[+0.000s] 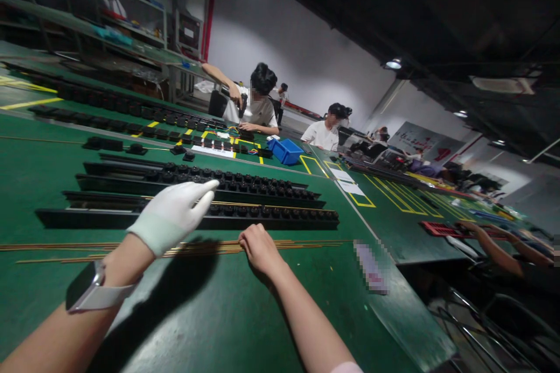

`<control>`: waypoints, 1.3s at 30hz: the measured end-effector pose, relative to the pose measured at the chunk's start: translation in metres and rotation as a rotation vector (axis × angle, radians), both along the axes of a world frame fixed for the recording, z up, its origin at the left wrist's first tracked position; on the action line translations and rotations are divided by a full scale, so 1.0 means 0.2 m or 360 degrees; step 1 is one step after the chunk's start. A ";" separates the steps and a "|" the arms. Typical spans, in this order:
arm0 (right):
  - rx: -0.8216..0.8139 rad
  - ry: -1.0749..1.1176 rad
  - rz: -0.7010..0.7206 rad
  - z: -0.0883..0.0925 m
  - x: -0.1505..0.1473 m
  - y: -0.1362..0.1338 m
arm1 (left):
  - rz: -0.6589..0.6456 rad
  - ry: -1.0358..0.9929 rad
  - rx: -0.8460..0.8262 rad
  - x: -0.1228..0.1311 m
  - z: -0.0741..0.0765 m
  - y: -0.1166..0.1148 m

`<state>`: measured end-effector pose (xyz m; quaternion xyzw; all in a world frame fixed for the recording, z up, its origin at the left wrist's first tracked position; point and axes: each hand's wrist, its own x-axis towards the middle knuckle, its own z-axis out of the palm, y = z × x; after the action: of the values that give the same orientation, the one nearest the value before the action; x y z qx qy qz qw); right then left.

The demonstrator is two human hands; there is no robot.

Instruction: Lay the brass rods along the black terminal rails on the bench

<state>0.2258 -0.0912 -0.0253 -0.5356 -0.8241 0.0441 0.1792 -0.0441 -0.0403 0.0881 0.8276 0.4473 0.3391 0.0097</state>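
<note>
My left hand [175, 213] wears a white glove and hovers with its fingers stretched out over the nearest long black socket strip [271, 218]. It holds nothing. My bare right hand [258, 247] rests on the green table [227, 315] with its fingers curled down onto a bundle of thin brass rods [87, 246] that lies along the table just in front of the strip. A watch sits on my left wrist.
More black socket strips [245, 182] lie in rows further back. A blue bin [285, 151] stands at the far end. Other people work beyond it and at the right, one with a power tool. The table's edge drops off at the right.
</note>
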 end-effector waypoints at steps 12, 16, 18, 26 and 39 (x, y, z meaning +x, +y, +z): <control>0.0407 0.0313 0.0032 0.14 0.08 -0.11 | -0.0220 0.0695 -0.0558 0.34 -0.21 -0.15; 0.0439 0.0472 -0.0034 0.22 0.23 -0.17 | -0.0220 0.0748 -0.0683 0.28 -0.25 -0.09; 0.0432 0.0591 -0.0085 0.26 0.32 -0.20 | -0.0276 0.0666 -0.0695 0.23 -0.29 -0.04; 0.0380 0.1836 -0.0571 0.28 0.56 -0.27 | -0.0495 0.0319 -0.0748 0.19 -0.22 -0.05; 0.0212 0.2045 -0.0372 0.28 0.22 -0.40 | -0.0868 -0.0899 -0.1492 0.95 -0.42 -0.44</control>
<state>0.2707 -0.1712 0.0310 -0.4763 -0.4902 0.2844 0.6722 0.1452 -0.1286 0.0043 0.6980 0.3011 0.2976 0.5775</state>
